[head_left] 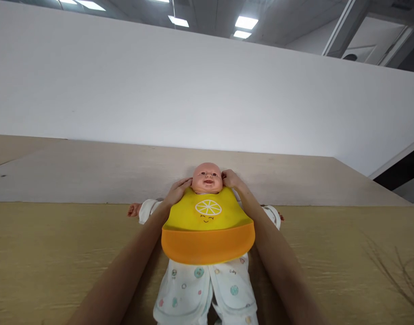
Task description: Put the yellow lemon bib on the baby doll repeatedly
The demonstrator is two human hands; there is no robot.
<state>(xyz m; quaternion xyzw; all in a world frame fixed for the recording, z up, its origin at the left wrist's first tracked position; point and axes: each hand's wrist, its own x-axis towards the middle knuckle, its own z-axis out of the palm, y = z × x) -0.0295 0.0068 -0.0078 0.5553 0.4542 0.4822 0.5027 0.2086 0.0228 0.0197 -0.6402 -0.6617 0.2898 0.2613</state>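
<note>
A baby doll [207,174] lies on its back, face up, with its arms spread to both sides. Over its chest lies a yellow bib [183,212] with a lemon slice print and an orange catch pocket [208,246]. My left hand [179,190] is at the bib's upper corner beside the doll's neck, fingers together, their tips partly hidden by the head. On the other side, my right hand [230,178] has its fingers curled in by the doll's cheek, at the bib's other neck end. The neck straps are hidden behind the head and hands.
The doll lies on a wooden surface [58,257], with a paler board [92,171] behind it. A white partition [207,90] rises beyond. Thin bare twigs [401,275] show at the lower right. The doll's patterned white clothes [185,289] cover its legs.
</note>
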